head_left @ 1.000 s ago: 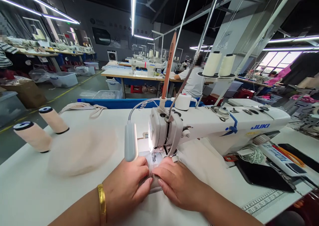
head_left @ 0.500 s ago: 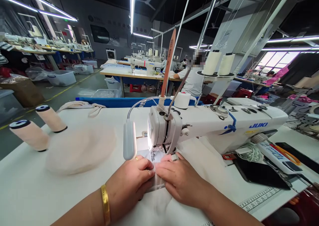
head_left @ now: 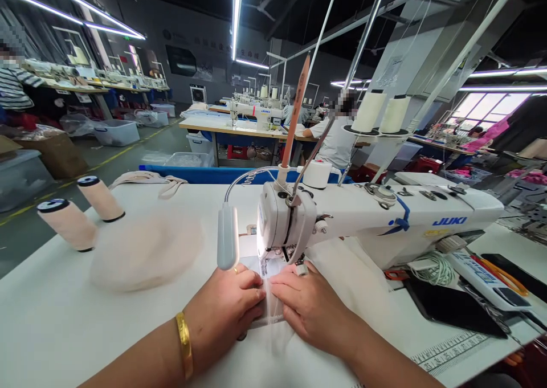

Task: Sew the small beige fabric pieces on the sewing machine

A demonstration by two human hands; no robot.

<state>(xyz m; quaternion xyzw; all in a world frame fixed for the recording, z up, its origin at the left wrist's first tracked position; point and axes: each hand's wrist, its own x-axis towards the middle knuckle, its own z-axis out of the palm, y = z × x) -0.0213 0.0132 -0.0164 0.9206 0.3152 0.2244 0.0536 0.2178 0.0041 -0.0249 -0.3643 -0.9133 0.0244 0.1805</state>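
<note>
A white Juki sewing machine (head_left: 384,217) stands on the white table (head_left: 47,319). Under its needle lies a strip of white fabric (head_left: 273,314). My left hand (head_left: 226,308), with a gold bangle on the wrist, rests curled on the fabric just left of the needle, fingers pressed together on the cloth. My right hand (head_left: 310,308) presses the fabric from the right, fingers closed on its edge. Both hands almost touch in front of the presser foot. A small grey lamp (head_left: 227,245) on a flexible neck hangs above my left hand.
Two cream thread cones (head_left: 70,225) lie at the left, beside a cream fabric heap (head_left: 145,254). A black phone (head_left: 453,305), scissors with orange handles (head_left: 498,274) and a coiled cord (head_left: 431,265) sit at the right. A person (head_left: 335,137) works at a table behind.
Both hands have slid a little toward the needle with the fabric. The view has shifted slightly; otherwise the scene is the same.
</note>
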